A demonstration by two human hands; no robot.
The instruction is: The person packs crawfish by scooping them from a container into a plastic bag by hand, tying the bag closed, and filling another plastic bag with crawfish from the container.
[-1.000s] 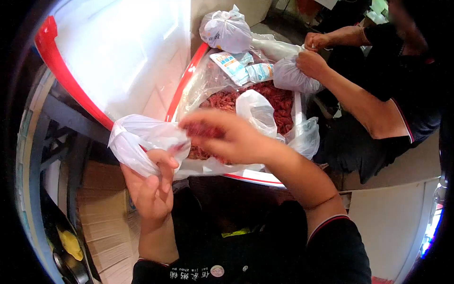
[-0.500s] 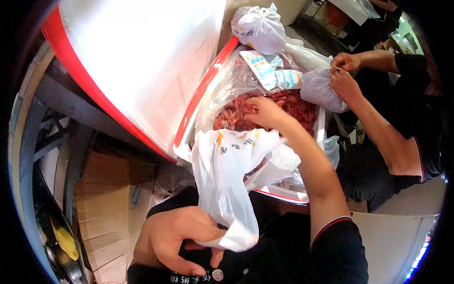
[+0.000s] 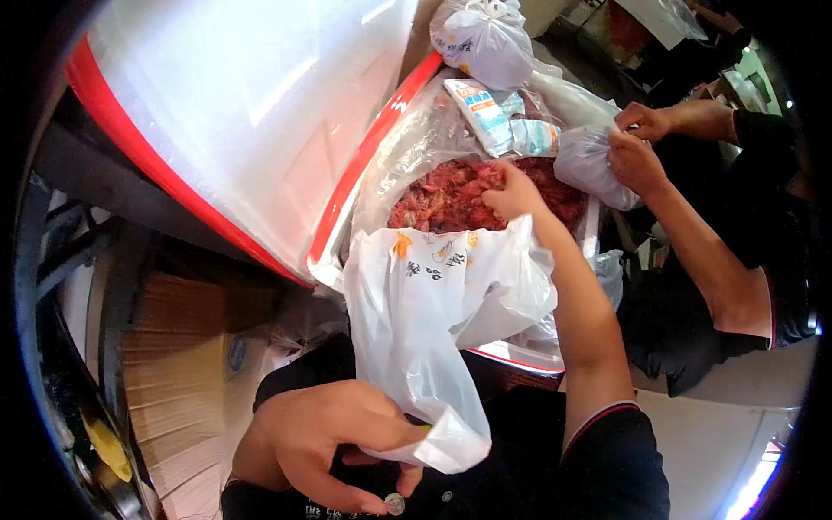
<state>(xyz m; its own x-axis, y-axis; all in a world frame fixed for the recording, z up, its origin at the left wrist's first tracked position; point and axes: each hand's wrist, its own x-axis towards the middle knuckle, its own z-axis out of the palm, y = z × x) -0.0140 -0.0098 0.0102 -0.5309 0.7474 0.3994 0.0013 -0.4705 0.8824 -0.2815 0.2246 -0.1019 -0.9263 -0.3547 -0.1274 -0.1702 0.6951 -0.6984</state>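
Observation:
My left hand [image 3: 334,438], low in front of my body, grips the edge of a white plastic bag [image 3: 407,321] with printed characters. The bag stretches up from it and lies over the near side of the chest. My right hand [image 3: 516,195] is down in a heap of dark red crayfish [image 3: 433,198], fingers curled on some at the heap's top. Its fingertips are partly hidden among them. The crayfish lie in a clear plastic liner [image 3: 412,139] inside a white chest with a red rim [image 3: 373,156].
The chest's raised lid [image 3: 234,113] stands at the left. Ice packs [image 3: 490,121] and a tied white bag [image 3: 485,43] lie at the far end. At the right, a co-worker's hands [image 3: 641,143] hold another white bag [image 3: 594,165]. A cardboard box [image 3: 178,381] is at lower left.
My right hand has shifted right across the crayfish and its fingers have curled in. The white bag's top has spread slightly to the right. My left hand keeps its hold.

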